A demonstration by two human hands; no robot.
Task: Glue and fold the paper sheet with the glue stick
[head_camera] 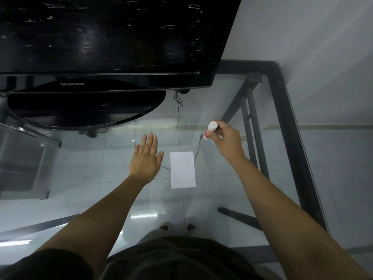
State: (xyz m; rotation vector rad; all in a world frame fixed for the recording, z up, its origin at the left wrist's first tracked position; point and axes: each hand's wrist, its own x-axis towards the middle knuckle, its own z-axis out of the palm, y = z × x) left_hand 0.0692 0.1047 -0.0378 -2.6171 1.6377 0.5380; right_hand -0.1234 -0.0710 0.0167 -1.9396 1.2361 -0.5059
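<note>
A small white paper sheet lies flat on the glass table, between my two hands. My left hand hovers flat just left of the sheet, palm down, fingers stretched and slightly apart, holding nothing. My right hand is up and to the right of the sheet, closed around a white glue stick with a red label. The stick's white end points up and away from the paper. I cannot tell whether its cap is on.
A black monitor on an oval stand fills the far left of the glass table. The table's black metal frame runs along the right edge, next to a wall. Thin cables trail behind the paper.
</note>
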